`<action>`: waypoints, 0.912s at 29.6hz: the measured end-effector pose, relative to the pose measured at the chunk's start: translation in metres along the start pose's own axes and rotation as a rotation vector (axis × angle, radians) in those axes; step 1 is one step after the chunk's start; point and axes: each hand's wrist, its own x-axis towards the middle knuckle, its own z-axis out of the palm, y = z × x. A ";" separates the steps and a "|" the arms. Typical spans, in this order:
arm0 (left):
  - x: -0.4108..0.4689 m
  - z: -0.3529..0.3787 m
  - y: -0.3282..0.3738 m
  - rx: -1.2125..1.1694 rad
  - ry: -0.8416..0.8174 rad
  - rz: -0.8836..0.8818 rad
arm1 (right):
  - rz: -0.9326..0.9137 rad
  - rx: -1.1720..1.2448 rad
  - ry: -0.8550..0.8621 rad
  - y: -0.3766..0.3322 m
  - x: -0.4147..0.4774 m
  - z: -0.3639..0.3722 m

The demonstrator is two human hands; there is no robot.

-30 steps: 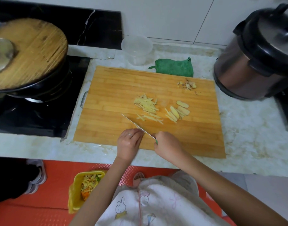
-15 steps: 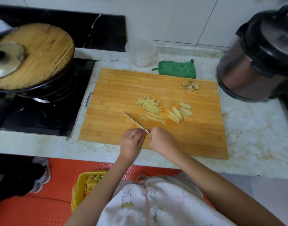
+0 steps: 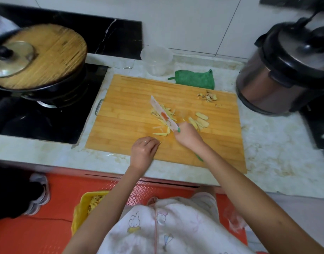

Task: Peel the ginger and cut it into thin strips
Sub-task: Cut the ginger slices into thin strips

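On the floor [image 3: 38, 235], a yellow bin [image 3: 78, 213] holds shredded scraps [image 3: 94, 203].

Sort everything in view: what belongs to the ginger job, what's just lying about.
Job: knife in right hand, ginger strips, slices, scraps, board.
Lying about: cloth, tub, cooker, pan, wooden lid, yellow bin.

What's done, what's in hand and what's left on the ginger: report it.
Done: peel scraps piled at the far right corner of the board; a heap of thin strips mid-board. In hand: the right hand holds the knife, blade over the strips; the left hand hovers near the board's front edge. Left: several slices beside the strips need cutting.
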 end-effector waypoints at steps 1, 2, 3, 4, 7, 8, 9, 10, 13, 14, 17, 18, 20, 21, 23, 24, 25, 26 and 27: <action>0.000 0.000 -0.001 0.000 0.001 0.000 | -0.008 0.027 0.002 0.000 -0.002 -0.004; 0.000 0.000 -0.001 -0.004 -0.001 -0.007 | -0.018 0.047 0.001 0.000 -0.004 -0.008; 0.001 0.000 -0.001 -0.009 -0.009 -0.024 | -0.029 0.053 -0.004 0.001 -0.006 -0.010; 0.001 0.000 -0.001 -0.018 -0.018 -0.045 | -0.047 0.038 -0.009 0.002 -0.007 -0.012; 0.000 -0.001 -0.001 -0.028 -0.037 -0.104 | -0.096 -0.060 -0.052 0.005 -0.009 -0.013; 0.001 -0.001 -0.001 -0.021 -0.056 -0.122 | -0.103 -0.090 -0.068 0.006 -0.009 -0.013; 0.002 -0.002 -0.001 -0.012 -0.081 -0.136 | -0.107 -0.110 -0.077 0.006 -0.009 -0.013; 0.005 -0.002 0.001 -0.004 -0.110 -0.144 | -0.106 -0.122 -0.083 0.007 -0.009 -0.013; 0.012 0.001 0.009 0.039 -0.193 -0.155 | -0.099 -0.120 -0.104 0.009 -0.010 -0.009; 0.016 0.003 0.012 0.052 -0.220 -0.172 | -0.091 -0.110 -0.106 0.009 -0.011 -0.008; 0.024 0.007 0.016 0.063 -0.236 -0.250 | -0.060 -0.076 -0.110 0.011 -0.015 -0.001; 0.027 0.008 0.016 0.056 -0.233 -0.268 | -0.050 -0.070 -0.107 0.012 -0.016 0.002; 0.030 0.008 0.013 0.047 -0.238 -0.268 | -0.041 -0.084 -0.088 0.016 -0.020 0.007; 0.031 0.007 0.011 0.037 -0.242 -0.253 | -0.038 -0.109 -0.079 0.018 -0.022 0.009; 0.032 0.006 0.007 0.008 -0.242 -0.199 | -0.036 -0.164 -0.066 0.021 -0.027 0.011; 0.033 0.005 0.006 -0.012 -0.236 -0.174 | -0.040 -0.187 -0.057 0.022 -0.029 0.012; 0.032 0.004 0.003 -0.022 -0.233 -0.150 | -0.047 -0.206 -0.044 0.023 -0.030 0.011; 0.032 0.003 0.001 -0.023 -0.235 -0.128 | -0.055 -0.224 -0.028 0.024 -0.029 0.010; 0.032 0.003 -0.003 -0.024 -0.244 -0.108 | -0.067 -0.233 -0.009 0.024 -0.029 0.009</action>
